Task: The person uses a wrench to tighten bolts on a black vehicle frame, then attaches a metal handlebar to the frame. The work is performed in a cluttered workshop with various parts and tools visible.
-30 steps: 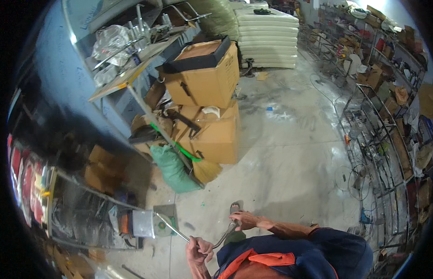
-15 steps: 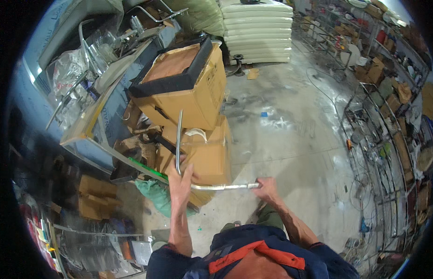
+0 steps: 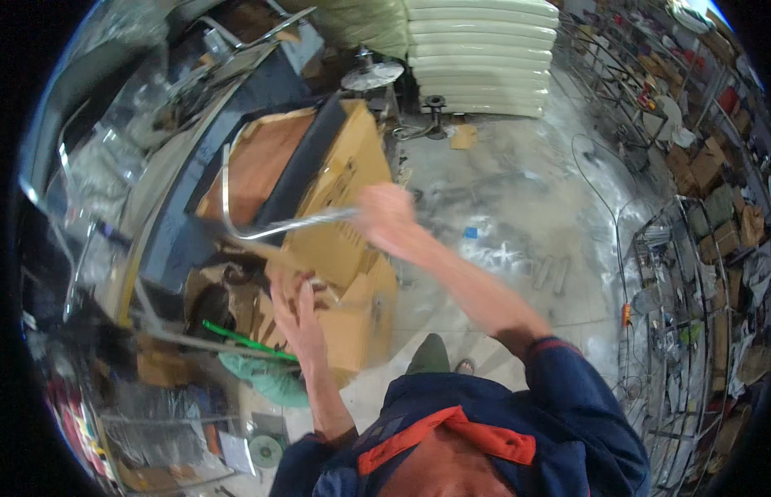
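A bent, shiny metal tube [image 3: 296,222] is raised over the stacked boxes, with one arm of it pointing up at the far left. My right hand [image 3: 387,217], blurred by motion, is closed round the tube's right end. Lower down, my left hand [image 3: 296,311] is off the tube, its fingers apart in front of the lower cardboard box [image 3: 364,319]. Behind the tube stands the upper cardboard box [image 3: 335,186], tilted in view, with a black padded frame [image 3: 298,166] around its brown top.
A green strip [image 3: 248,340] and a green bag [image 3: 265,379] lie beside the boxes on the left. White wrapped slabs [image 3: 483,58] are stacked at the back. Metal racks [image 3: 683,331] with clutter line the right side. A cable [image 3: 619,224] runs along the floor.
My right hand has carried the tube up and to the left, over the boxes. My left hand has let go of it and moved slightly left.
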Demonstrator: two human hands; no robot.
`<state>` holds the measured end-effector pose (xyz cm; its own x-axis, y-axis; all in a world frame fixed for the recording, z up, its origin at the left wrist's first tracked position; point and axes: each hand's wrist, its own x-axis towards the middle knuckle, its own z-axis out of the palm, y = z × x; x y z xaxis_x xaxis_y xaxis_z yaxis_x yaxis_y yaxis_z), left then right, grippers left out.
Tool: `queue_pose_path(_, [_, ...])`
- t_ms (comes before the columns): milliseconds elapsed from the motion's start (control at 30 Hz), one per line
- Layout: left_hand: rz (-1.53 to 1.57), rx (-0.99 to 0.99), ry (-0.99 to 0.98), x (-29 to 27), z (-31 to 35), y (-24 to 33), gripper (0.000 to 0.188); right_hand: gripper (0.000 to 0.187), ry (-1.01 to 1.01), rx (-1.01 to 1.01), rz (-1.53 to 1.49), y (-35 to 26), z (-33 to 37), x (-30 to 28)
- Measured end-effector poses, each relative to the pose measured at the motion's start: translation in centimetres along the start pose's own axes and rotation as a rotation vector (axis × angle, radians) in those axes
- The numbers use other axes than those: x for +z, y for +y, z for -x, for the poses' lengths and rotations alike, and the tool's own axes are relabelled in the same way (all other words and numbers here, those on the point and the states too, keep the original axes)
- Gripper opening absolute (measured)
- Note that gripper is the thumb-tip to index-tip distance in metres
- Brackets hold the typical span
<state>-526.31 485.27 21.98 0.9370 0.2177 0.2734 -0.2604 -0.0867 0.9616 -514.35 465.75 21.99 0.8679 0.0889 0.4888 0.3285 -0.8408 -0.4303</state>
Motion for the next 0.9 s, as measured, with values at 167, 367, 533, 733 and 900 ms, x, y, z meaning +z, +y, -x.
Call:
queue_pose_path(167, [-0.061,-0.301,-0.241,10.6,-2.9,-10.4,0.027,0.008,0.242,-0.320,-0.196,5.9,-16.2,8.2])
queue_pose_path(367, [-0.156,-0.578,-0.416,23.5,-11.6,-20.0,0.032,0.031,-0.400,-0.320,-0.492,11.4,-24.2,12.8])
queue_pose_path(533, [-0.181,-0.580,-0.520,33.1,-24.7,-21.8,0.033,0.044,-0.469,-0.403,-0.665,23.8,-28.6,10.1])
queue_pose_path(733, [-0.273,-0.588,-0.538,43.7,-38.6,-26.7,0.023,0.040,-0.573,0.090,-0.521,54.3,-31.5,15.6])
queue_pose_path(900, [-0.599,-0.833,-0.796,52.2,-45.6,-45.6,0.017,0.030,-0.718,0.406,-0.473,74.9,-32.5,17.0])
